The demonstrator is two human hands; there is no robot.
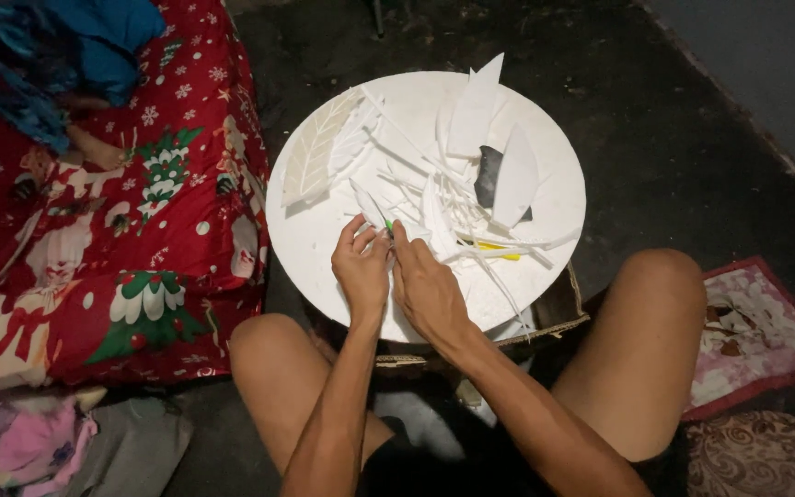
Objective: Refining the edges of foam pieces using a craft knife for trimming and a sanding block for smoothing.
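Both forearms reach forward from between the bent knees and converge. The left hand [361, 270] and right hand [427, 285] sit side by side, knuckles up, fingertips curled inward and almost meeting in a pinch.

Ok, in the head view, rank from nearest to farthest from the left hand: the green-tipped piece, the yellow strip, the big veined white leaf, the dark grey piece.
From the left hand:
1. Green-tipped piece, at its fingertips.
2. Veined white leaf, up and left on the round white board, and yellow strip, off to the right: too close to call.
3. Dark grey piece, upper right.

Round white board [324, 235] with foam offcuts [453, 198]
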